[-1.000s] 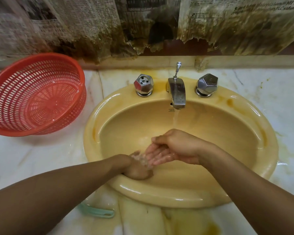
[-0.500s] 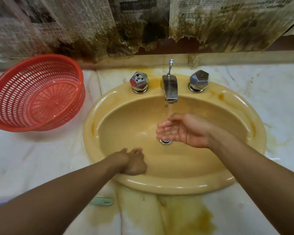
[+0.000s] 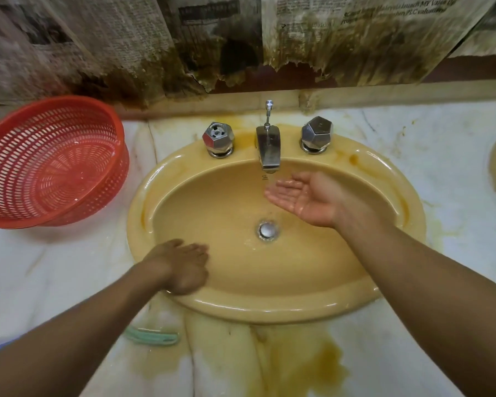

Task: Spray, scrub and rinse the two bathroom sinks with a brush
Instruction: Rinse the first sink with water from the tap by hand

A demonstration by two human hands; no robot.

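holding nothing, the right hand (image 3: 301, 197) was seen opened palm-up, wet, just below the faucet (image 3: 267, 147). left hand (image 3: 181, 265) was seen loosely curled, empty, sink (image 3: 241, 282) wall directly under it.

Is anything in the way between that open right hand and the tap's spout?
Nothing visible is. The right hand lies palm up inside the sink, its fingers just below the spout with only open air between. The left hand is at the sink's near left rim, well off that path.
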